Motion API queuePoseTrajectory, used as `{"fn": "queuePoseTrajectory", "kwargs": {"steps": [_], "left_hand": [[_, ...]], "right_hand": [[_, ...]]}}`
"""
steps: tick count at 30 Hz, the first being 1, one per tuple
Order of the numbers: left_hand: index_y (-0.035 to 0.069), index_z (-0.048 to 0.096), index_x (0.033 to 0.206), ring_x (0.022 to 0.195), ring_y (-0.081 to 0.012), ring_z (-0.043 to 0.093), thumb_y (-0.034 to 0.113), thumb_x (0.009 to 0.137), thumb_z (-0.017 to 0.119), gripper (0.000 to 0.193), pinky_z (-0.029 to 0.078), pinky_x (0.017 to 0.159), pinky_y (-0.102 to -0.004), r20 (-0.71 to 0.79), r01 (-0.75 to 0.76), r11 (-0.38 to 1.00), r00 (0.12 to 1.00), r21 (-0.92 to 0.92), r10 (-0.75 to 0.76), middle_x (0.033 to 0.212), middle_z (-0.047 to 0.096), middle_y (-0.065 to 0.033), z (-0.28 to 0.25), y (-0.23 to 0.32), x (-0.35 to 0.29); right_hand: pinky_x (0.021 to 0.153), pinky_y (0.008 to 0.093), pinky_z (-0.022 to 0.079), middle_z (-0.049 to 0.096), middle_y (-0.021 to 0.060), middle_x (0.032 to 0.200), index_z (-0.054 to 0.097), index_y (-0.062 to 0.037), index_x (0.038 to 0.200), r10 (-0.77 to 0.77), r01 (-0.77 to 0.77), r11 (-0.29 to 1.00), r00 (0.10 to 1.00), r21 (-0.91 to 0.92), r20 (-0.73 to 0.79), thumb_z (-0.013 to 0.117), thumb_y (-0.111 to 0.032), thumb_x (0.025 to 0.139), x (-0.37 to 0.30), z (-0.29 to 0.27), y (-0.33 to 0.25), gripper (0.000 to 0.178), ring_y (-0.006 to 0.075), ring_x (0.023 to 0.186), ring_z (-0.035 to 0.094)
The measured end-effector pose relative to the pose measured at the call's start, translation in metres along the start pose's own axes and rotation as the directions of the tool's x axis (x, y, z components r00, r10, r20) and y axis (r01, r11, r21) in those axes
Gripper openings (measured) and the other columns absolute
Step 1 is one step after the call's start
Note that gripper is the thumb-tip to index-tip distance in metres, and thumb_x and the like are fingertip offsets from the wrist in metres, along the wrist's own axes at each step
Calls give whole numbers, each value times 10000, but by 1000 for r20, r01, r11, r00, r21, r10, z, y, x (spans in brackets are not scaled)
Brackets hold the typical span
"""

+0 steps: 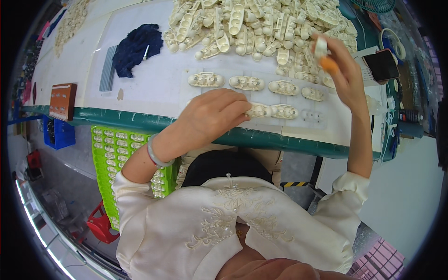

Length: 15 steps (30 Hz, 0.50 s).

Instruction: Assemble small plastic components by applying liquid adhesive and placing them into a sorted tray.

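The white desk (161, 95), bordered in green, is spread across the upper half of the view. Its far middle is covered by a large heap of cream plastic parts (261, 28). Below the near edge, at the left, a bright green tray (103, 177) is seen, filled with rows of similar parts. Farther left, a red stool (101, 224) and a blue crate (58, 133) are placed.

In front of the heap a pale plate (275, 99) is laid on the desk; four parts are set along its far row, and two more are seen in its near row. A dark blue cloth (128, 58) is left bunched up on the desk's left side.

The left hand (210, 114) is held over the plate's near left, its fingers bent and close together at the left end of a cream part (259, 110); whether they are clamped on it cannot be told. The right hand (343, 70) is raised by the heap's right edge, its fingers curled and partly blurred. Something orange (329, 65) is seen at the fingertips; whether it is worn or gripped cannot be told. A slim white tool (146, 52) is rested on the cloth.
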<state>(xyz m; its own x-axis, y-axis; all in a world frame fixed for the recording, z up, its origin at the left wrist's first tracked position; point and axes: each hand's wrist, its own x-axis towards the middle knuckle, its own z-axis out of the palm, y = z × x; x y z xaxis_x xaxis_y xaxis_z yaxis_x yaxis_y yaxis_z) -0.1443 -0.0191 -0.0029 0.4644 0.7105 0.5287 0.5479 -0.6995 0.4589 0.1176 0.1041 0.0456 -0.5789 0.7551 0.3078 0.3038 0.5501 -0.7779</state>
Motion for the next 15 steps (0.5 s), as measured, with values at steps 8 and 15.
{"fn": "queuePoseTrajectory", "kwargs": {"steps": [8, 15], "left_hand": [[42, 599, 870, 778, -256, 570, 65, 660, 703, 235, 480, 674, -337, 120, 120, 991, 985, 59, -127, 865, 586, -82, -11, 3, 7], [29, 597, 892, 824, -296, 554, 64, 637, 713, 283, 465, 709, -354, 157, 164, 984, 972, 66, -173, 909, 582, -103, -16, 14, 16]], "right_hand": [[791, 309, 444, 592, 112, 996, 568, -35, 1057, 210, -162, 872, 976, -461, 54, 661, -51, 698, -95, -10, -28, 371, 256, 924, 561], [793, 328, 419, 584, 85, 1021, 581, -39, 1037, 3, 39, 876, 996, -480, 86, 670, -88, 697, -97, 17, -12, 355, 241, 950, 545]]}}
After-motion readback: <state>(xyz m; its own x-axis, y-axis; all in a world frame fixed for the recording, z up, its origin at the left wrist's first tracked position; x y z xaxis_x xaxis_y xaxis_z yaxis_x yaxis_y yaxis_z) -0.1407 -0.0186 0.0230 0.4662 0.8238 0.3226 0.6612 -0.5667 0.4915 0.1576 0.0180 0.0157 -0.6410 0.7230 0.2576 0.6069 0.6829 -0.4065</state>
